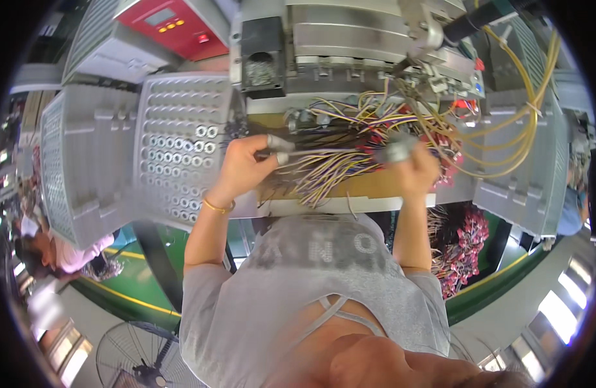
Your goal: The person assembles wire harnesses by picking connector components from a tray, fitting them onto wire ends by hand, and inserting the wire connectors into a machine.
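Observation:
My left hand [244, 166] is closed in a pinch at the left end of the wires, with pale covers on its thumb and forefinger. Thin wires [311, 154] run rightward from those fingertips. My right hand [415, 169] is over the right end of the wires, blurred by motion; a grey smear at its fingertips hides what they hold, if anything. Between the hands, a loose bundle of yellow, white and purple wires [324, 178] fans out over the brown work surface [350, 187]. Red connectors [450, 155] lie by the right hand.
A grey panel of metal rings [181, 155] stands at the left. Behind the wires is a metal machine [346, 32], with a black box [262, 55] beside it. Yellow tubing [524, 139] loops at the right. Red-ended wire bundles [466, 246] hang below the table.

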Tool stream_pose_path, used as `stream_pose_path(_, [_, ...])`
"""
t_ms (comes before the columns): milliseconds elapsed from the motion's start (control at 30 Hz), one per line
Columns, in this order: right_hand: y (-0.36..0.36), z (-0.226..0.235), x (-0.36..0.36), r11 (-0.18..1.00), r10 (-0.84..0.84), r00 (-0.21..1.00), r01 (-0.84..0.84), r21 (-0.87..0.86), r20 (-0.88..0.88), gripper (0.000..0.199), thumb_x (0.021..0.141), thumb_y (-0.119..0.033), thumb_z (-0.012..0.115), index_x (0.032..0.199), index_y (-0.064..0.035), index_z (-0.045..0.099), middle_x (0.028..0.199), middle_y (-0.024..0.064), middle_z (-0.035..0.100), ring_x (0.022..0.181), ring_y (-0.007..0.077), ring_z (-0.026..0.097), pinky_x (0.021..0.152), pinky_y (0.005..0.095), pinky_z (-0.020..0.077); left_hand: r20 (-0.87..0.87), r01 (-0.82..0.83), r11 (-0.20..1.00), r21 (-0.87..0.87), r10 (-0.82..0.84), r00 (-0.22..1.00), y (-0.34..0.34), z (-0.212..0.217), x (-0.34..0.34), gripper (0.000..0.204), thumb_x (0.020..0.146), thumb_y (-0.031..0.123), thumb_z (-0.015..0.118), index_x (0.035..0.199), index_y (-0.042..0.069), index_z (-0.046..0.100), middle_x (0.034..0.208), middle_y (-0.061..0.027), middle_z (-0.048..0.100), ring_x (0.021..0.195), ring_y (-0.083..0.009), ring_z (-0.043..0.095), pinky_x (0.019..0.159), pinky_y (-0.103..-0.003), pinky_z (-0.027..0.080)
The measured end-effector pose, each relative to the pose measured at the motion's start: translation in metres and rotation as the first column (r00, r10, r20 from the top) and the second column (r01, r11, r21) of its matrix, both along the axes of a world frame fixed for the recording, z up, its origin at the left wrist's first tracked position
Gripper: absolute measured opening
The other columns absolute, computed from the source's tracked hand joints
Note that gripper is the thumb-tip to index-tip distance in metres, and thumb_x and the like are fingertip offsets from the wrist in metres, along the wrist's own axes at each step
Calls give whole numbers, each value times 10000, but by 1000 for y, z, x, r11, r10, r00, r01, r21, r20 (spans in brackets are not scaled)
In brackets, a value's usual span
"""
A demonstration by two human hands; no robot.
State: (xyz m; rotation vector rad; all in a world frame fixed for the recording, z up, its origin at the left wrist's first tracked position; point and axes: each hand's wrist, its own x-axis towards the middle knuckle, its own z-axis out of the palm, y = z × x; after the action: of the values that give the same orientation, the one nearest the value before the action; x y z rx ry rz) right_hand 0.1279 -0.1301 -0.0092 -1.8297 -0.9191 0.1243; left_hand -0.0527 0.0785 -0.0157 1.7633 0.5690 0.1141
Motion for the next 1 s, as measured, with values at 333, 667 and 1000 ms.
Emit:
stream_pose_path(333, [103,-17,-56,851,488,855,-511,-121,-177,99,740,-41,579,802,18,531,645,111,540,546,149,515,512,257,418,242,-288,720,631,171,955,13,-9,-29,244,672,24,656,913,65,656,767,-97,624,675,-197,591,634,-245,453])
stream_pose_path(667, [97,-12,-53,936,309,816,-351,7,-488,72,744,-38,586,799,2,564,631,-30,505,570,18,428,501,177,351,140,-266,96,959,655,743,90,-109,-87,355,614,279,700,916,100,645,871,-95,599,791,-309,521,812,-401,378])
stream_pose_path(1000, [96,4,-54,931,336,834,-366,18,-438,56,767,-53,586,784,-1,573,580,-44,493,536,8,411,465,182,334,296,-268,776,-571,499,815,5,-15,-22,317,795,-4,557,1107,-10,504,953,-67,601,757,-129,603,598,-212,475])
